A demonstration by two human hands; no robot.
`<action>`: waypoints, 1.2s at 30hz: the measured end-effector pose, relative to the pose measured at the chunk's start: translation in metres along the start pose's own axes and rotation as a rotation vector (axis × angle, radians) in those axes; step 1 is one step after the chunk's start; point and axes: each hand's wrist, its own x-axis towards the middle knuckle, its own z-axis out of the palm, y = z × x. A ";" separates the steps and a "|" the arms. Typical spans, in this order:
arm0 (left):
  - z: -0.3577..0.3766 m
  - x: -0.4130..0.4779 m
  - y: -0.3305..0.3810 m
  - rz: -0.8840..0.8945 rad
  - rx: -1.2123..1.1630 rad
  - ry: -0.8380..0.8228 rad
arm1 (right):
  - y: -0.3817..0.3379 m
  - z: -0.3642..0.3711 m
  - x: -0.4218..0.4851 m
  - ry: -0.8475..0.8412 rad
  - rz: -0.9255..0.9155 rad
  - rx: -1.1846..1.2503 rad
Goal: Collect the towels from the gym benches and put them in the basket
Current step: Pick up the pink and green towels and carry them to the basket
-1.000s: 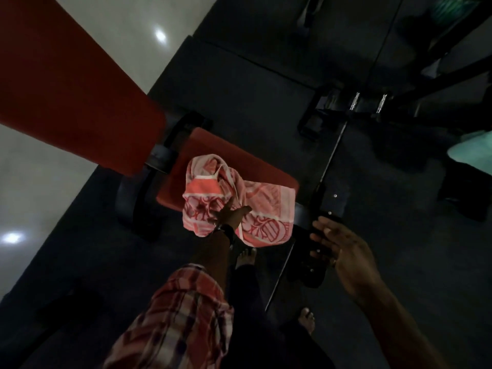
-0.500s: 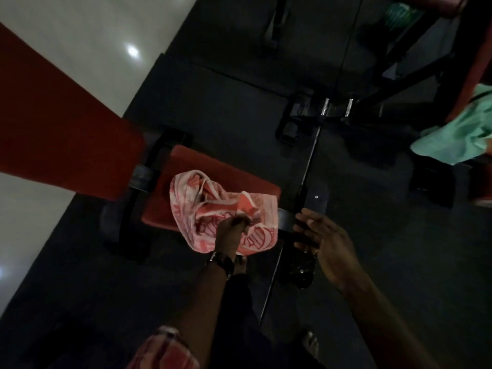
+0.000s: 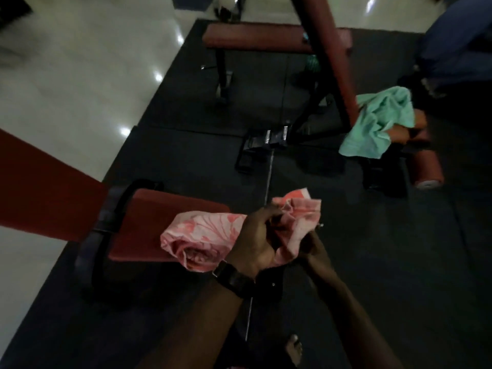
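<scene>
We have now lifted the pink towel (image 3: 202, 238) off the red surface (image 3: 149, 225); a moment ago it was lying there with only our left hand (image 3: 255, 243) on it. Now both hands hold it: the left hand is closed around the middle of the bundle, and the right hand (image 3: 310, 246) pinches its lower edge just beside. One end of the towel hangs over the near corner of the surface, the other end stands up past our fingers. So we judge the pick-up from this bench is nearly done, and the towel must next go to the basket, which we cannot see here.

Far beyond the pink towel, to the right, a green towel (image 3: 378, 123) hangs on another bench (image 3: 423, 134), not collected yet. Between the pink towel and the green one stands a dark metal frame (image 3: 263, 145) on the black floor mat (image 3: 186, 155), so we would need to walk around it. Our bare foot (image 3: 294, 350) is on the mat below the towel.
</scene>
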 end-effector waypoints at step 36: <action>0.315 0.387 -0.031 0.428 1.151 0.090 | -0.183 -0.439 0.324 0.795 0.463 0.256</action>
